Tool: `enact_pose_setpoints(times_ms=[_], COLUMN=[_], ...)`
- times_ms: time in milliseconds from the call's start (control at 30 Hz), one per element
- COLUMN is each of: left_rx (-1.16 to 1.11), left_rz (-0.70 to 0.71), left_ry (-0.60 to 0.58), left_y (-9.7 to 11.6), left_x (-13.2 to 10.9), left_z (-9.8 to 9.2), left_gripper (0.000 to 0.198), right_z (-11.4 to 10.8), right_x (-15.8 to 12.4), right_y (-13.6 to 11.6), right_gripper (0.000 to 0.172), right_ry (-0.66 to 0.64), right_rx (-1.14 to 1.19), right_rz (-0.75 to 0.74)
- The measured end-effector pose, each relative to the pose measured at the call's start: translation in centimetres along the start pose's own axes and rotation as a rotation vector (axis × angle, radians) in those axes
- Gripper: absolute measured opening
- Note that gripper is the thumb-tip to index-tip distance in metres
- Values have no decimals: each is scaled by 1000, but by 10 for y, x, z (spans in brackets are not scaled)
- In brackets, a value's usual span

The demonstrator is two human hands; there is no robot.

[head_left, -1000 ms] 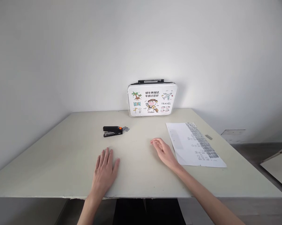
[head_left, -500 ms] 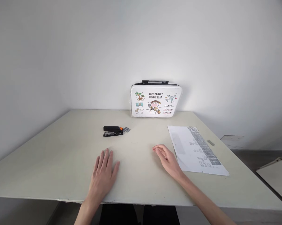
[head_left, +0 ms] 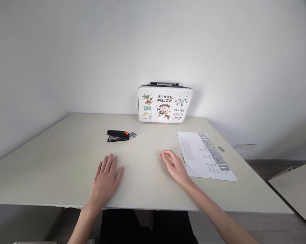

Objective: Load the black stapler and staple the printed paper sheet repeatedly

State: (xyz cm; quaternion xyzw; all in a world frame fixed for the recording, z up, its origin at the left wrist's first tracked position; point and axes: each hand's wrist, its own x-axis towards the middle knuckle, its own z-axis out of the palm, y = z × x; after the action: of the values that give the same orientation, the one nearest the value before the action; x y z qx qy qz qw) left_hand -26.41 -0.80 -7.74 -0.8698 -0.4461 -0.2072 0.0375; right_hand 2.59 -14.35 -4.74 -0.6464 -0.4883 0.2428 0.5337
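Note:
My left hand [head_left: 104, 181] lies flat on the table, palm down, fingers stretched out and thumb spread. Beyond its fingertips is a black stapler [head_left: 118, 136] with an orange button, its jaws gaping to the left. A few small strips of staples [head_left: 133, 134] lie against its right end. My right hand [head_left: 175, 166] rests on its side, fingers loosely bent and thumb a little apart from them; I see nothing in it. Close to its right is a white sheet of paper [head_left: 193, 159] with a dark printed band and handwriting-like marks.
A white case [head_left: 165, 105] with cartoon prints and a black handle stands upright against the wall at the table's back. One grey strip [head_left: 221, 148] lies right of the paper. The table's [head_left: 53, 162] front edge runs just before me; another pale surface [head_left: 295, 189] is at the right.
The whole view has shifted slightly, so everything appears a little higher and further left. Both hands and the objects keep their places on the table.

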Motion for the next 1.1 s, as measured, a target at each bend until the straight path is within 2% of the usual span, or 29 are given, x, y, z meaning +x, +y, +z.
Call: enact_pose_setpoints(times_ms=[900, 1000, 1100], left_rx=[39, 36, 24], left_rz=[-16, -14, -5], left_ry=[-19, -13, 1], left_y=[0, 0, 0], left_x=[3, 1, 0], left_z=[1, 2, 1], left_gripper=[67, 67, 64], right_z=[-3, -11, -30], right_x=[0, -11, -31], right_y=[-4, -8, -10], right_gripper=[36, 34, 34], right_ry=[-8, -22, -6], right_rx=[-53, -61, -100], right_rz=[-2, -4, 4])
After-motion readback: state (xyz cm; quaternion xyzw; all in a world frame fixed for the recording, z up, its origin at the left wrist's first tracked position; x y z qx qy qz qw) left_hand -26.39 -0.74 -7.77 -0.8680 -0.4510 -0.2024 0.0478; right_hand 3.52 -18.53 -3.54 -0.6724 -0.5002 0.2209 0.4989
